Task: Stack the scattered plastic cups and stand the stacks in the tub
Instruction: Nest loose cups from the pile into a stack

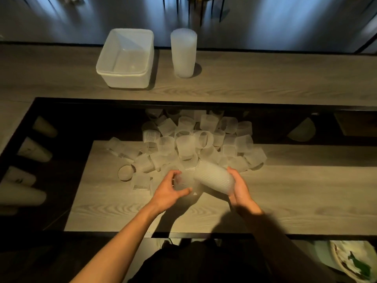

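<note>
While the right hand (240,188) grips a tilted stack of ribbed translucent plastic cups (214,178) near the loose pile (195,139), the left hand (169,190) curls round a single cup (182,183), which likely needs aligned nesting next.

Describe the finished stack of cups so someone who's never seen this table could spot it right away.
Find the far wooden ledge, beyond the dark gap. A white tub sits there; the stack stands just right of it, not touching. Unlike the loose cups heaped nearer, it is a tall upright column.
</note>
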The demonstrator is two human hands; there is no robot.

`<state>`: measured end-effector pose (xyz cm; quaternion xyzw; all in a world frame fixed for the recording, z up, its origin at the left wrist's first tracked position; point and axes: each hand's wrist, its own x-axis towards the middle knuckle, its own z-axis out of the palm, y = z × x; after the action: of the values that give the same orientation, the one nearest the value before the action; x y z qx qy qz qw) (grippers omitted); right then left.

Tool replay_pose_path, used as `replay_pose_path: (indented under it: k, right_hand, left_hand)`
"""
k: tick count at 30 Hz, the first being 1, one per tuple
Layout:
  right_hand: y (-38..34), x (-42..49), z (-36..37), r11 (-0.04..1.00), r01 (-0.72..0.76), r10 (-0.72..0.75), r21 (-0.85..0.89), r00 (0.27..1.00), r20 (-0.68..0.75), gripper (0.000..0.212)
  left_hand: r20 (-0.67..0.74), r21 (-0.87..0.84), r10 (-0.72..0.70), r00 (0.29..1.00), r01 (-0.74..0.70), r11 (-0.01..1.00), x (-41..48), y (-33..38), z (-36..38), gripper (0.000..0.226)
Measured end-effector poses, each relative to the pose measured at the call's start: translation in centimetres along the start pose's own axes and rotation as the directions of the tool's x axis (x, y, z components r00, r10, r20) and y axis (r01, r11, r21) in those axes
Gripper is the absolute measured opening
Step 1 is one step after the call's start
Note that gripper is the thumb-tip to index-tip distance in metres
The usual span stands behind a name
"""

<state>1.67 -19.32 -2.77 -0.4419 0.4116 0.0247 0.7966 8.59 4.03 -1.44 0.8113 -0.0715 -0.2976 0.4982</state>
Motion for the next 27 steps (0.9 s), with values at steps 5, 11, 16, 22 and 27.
replay_pose_path:
  k: [5, 11, 16, 22, 27]
  right_hand:
    - [-0.7, -0.6, 1.1, 0.995, 0.092, -0.091, -0.041, 0.996, 0.022, 0.059]
    - [-0.8, -1.9, 3.1, 0.961, 0.223, -0.218, -0.166, 0.975, 0.05, 0.029]
    - [-0.4, -2.9, 5.0, 0.937, 0.285, -0.281, -0.202, 0.958, 0.051, 0.038]
    - [-1.3, -4.5, 6.3, 0.889, 0.356, -0.358, -0.287, 0.932, 0.048, 0.032]
    - [-0.5, -5.6, 7.5, 0.867, 0.396, -0.387, -0.302, 0.918, 0.091, 0.015]
  left_hand:
    - [-0.098, -0.36, -0.141, 0.985, 0.096, 0.928, 0.1, -0.2, -1.4, 0.06]
    - [0.049, -0.787, -0.135, 0.99, 0.121, 0.605, -0.6, 1.1, -2.2, 0.068]
    - [0.04, -0.85, -0.126, 0.991, 0.1, 0.516, -0.9, 2.5, -2.3, 0.049]
    - [0.017, -0.734, -0.087, 0.996, 0.072, 0.675, -0.9, 2.3, -3.5, 0.072]
    - [0.075, -0.663, -0.016, 0.997, 0.062, 0.746, -1.7, 2.2, -2.9, 0.078]
